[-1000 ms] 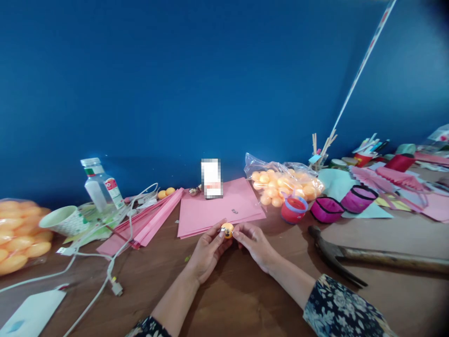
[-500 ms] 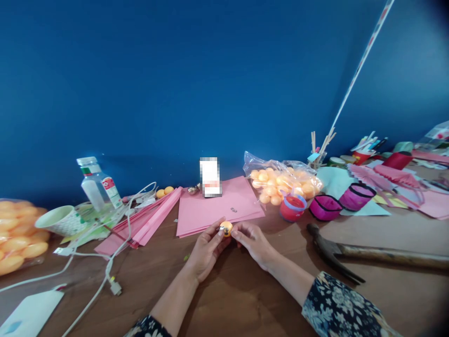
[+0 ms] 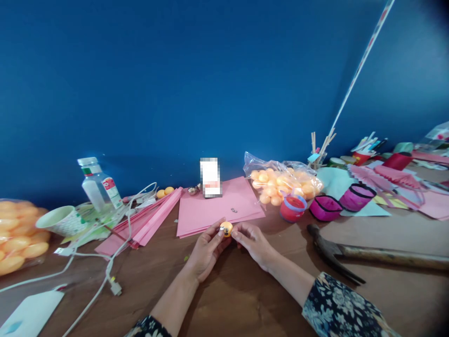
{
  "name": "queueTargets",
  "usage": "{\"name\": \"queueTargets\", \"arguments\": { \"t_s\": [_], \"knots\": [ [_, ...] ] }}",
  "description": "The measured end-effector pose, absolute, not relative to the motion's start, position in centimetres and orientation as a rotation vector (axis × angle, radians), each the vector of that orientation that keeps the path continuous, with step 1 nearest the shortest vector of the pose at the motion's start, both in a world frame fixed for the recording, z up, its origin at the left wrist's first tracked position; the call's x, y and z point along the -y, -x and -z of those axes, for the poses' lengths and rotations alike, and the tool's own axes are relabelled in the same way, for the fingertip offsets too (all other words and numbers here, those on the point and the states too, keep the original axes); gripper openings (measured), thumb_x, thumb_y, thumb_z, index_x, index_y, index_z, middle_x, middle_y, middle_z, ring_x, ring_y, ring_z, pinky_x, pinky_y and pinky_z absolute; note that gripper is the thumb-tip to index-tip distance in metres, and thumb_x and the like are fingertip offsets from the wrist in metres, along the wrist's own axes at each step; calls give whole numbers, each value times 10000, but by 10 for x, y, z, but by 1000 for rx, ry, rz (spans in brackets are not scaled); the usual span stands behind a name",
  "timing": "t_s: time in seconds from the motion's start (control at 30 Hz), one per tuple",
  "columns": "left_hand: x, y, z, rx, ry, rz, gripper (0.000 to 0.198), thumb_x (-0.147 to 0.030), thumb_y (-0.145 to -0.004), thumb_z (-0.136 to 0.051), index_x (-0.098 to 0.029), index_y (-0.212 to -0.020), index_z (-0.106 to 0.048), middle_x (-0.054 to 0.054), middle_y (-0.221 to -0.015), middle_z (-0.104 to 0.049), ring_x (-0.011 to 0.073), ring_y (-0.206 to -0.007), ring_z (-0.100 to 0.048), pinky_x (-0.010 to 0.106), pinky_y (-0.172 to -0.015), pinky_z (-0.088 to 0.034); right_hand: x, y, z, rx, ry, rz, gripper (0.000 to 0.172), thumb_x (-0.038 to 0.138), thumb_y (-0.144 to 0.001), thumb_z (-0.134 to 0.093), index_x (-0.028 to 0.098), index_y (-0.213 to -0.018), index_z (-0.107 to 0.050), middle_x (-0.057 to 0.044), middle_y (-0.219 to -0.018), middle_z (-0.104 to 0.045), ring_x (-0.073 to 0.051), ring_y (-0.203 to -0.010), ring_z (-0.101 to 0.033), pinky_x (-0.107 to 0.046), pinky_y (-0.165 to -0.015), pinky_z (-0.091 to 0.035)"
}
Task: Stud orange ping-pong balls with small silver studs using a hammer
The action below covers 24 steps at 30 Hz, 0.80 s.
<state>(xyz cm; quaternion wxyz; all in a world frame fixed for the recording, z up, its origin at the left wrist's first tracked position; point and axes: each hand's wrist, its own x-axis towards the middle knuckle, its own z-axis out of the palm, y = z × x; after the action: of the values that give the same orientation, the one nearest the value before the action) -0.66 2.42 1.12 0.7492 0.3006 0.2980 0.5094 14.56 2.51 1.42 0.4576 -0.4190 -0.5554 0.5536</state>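
Between my hands, just above the brown table, is a small orange ping-pong ball [image 3: 227, 228] with dark marks and a shiny silvery spot on its front. My left hand [image 3: 209, 248] grips it from the left, thumb in front and fingers behind. On the other side, the closed thumb and fingers of my right hand [image 3: 254, 243] pinch at the ball's right edge; whether they also hold something small is hidden. Beyond the ball lie pink paper sheets [image 3: 206, 213], with a few tiny dark-and-light round pieces [image 3: 234, 210] on them.
Bags of orange balls [image 3: 270, 180] stand behind and at far left. On the right are a claw hammer [image 3: 379, 254], a red cup [image 3: 293, 208] and purple fabric cylinders [image 3: 326, 207]. White cables [image 3: 108, 267], a paper cup [image 3: 61, 221] and a bottle [image 3: 93, 182] occupy the left.
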Motion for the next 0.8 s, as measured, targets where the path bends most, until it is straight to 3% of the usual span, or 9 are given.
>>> {"name": "queueTargets", "arguments": {
  "t_s": [0.8],
  "knots": [
    [-24,6,-12,-644,-650,-1114,409,-199,-716,-636,-219,-1117,-560,50,-1040,-629,164,-952,-571,385,-962,-342,-24,-146,-18,1371,1048,-1392,290,441,-732,-574,151,-735,-560,36,-567,-489,-84,-523,-421,-201,-491,-327]
  ]
}}
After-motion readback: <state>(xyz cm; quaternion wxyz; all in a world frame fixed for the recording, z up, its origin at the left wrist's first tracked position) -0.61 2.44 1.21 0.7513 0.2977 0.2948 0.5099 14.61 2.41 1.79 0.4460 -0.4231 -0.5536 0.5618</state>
